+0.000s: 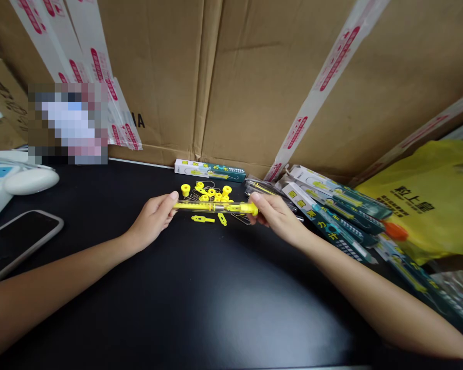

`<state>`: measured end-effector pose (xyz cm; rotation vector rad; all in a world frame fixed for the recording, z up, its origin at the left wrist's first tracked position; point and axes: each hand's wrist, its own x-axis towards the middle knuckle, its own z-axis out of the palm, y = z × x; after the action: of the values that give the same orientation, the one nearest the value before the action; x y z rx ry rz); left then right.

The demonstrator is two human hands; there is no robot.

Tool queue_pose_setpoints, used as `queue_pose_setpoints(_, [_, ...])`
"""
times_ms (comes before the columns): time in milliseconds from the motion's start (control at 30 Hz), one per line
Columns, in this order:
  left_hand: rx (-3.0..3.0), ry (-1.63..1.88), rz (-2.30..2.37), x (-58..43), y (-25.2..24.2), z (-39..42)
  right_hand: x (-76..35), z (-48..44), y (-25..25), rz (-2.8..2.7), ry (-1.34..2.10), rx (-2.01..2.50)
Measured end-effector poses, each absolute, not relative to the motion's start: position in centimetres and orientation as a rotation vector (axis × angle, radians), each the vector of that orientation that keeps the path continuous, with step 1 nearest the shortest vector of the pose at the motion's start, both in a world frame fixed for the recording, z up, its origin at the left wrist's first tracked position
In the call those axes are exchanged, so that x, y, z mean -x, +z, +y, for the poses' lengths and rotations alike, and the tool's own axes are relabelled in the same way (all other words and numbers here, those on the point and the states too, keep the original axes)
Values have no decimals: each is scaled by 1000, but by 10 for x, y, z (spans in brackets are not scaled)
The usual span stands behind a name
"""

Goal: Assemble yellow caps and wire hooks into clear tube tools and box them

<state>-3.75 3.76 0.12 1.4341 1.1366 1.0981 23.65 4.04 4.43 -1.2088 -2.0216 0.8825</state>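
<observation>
A clear tubular spring scale (216, 207) with yellow parts inside is held level above the black table. My left hand (153, 216) pinches its left end between thumb and fingers. Its yellow right end, a cap-like piece, is gripped by my right hand (268, 211); some of those fingertips are hidden behind it. Just beyond the tube lies a loose pile of yellow caps (212, 192), mixed with thin wire hooks (195, 196). Nearer to me, below the tube, are two small flat yellow pieces, one lying sideways (203, 219) and one slanted (221, 219).
One printed box (210, 170) lies at the back against large cardboard (254, 92). Several similar boxes (332, 200) are stacked at right, beside dark tubes (260, 186) and a yellow bag (428, 200). A phone (19, 244) and a white power strip (0, 180) are at left.
</observation>
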Motion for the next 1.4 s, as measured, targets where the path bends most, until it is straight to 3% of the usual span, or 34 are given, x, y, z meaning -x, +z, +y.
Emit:
queue_pose_setpoints(433, [-1447,1079,1123,39,-2,39,-230,38,38,-1987,1058,1226])
queue_pose_setpoints(1400, [-1463,1057,1129,39,7,43,-237,39,41,-1989,956,1099])
